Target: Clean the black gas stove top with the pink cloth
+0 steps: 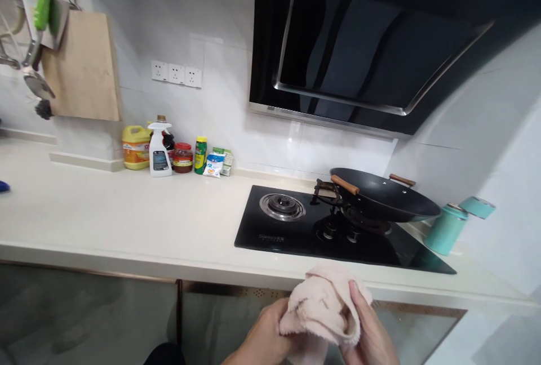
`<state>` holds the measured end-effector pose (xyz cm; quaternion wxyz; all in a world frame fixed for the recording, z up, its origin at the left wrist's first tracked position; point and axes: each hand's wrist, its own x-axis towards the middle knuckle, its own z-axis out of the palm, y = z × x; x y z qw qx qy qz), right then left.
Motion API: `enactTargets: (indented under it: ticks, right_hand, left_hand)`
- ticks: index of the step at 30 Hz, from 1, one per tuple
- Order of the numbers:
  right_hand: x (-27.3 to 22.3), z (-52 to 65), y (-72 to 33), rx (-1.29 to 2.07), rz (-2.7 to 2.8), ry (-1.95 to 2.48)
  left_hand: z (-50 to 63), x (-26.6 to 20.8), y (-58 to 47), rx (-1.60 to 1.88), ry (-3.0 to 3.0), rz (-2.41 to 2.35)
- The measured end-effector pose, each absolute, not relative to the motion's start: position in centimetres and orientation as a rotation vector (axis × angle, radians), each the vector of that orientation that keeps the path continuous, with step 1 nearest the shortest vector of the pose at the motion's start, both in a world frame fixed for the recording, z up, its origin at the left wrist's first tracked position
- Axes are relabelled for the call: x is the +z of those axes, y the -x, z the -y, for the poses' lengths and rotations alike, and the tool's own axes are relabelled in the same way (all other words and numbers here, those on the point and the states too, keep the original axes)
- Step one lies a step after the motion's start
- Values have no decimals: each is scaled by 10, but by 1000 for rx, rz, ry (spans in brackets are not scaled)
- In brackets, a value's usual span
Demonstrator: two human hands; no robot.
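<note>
A crumpled pale pink cloth [319,306] is bunched between my two hands, just in front of the counter's front edge. My left hand [270,334] grips its lower left side, with the fingers partly hidden under the folds. On the other side my right hand [369,328] holds the cloth, thumb laid along its edge. Behind the cloth lies the black gas stove [304,235], its left burner [282,206] bare. A black wok [380,196] with wooden handles sits tilted over the right burner.
A teal canister [447,230] with a raised lid stands right of the stove. Along the wall are a yellow jug [136,148], a white spray bottle [159,154], a red-lidded jar [182,158] and small packets [214,165]. The range hood [359,49] overhangs the stove.
</note>
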<state>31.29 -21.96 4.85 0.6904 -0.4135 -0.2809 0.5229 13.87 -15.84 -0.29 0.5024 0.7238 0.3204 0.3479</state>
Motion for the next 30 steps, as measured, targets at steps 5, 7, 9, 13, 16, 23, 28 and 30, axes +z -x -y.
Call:
enactTargets:
  ticks: [5,7,9,13,16,23,28,30]
  right_hand:
    - [44,223,-318,1213,642,903]
    - [44,223,-320,1228,636,887]
    - [45,221,-320,1250,616,866]
    - [66,204,-314,1254,562,746]
    - [90,172,-308,1196,649,597]
    - [52,101,-319,1007,906,973]
    - [32,98,-339,407,1324,1322]
    - [42,94,-340,171,1496,1488]
  left_hand:
    - [158,-5,-122,807,-1713,-699]
    - [157,2,-112,785,-1646,-707]
    - [154,14,-104,768,-1564,-742]
    - [134,54,-98,806,-1576,-819]
    - [97,88,-100,896,-1661,-914]
    - [21,92,-63,1366,-1610,-1243]
    - [29,54,-20,1222,-1857,-1459]
    - [30,50,-13,1161,-1979,-1494]
